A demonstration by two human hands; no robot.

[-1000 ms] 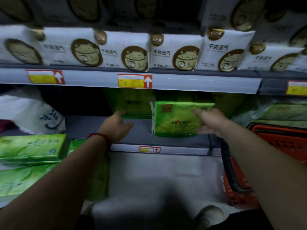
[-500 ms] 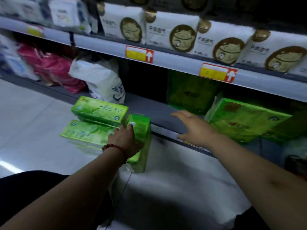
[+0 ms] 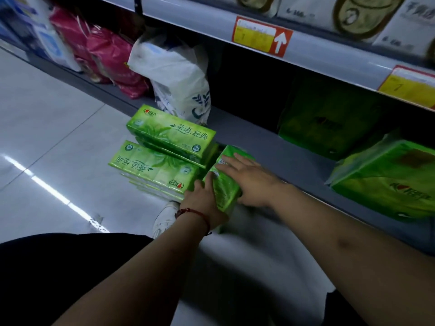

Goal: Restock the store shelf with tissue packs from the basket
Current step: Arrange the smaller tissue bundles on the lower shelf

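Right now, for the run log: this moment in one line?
left hand: grips tissue pack | right hand: flat on it | pack: beside stacked packs

L hand (image 3: 204, 199) + R hand (image 3: 250, 182) on green tissue pack (image 3: 225, 185) beside floor stack (image 3: 162, 152)

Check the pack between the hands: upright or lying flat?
Upright: the pack stands on edge between left hand and right hand, beside the flat stack.

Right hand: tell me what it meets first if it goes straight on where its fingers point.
The right hand rests on the upright green plastic-wrapped tissue pack; beyond it, probably the top flat green pack of the floor stack, though depth is unclear.
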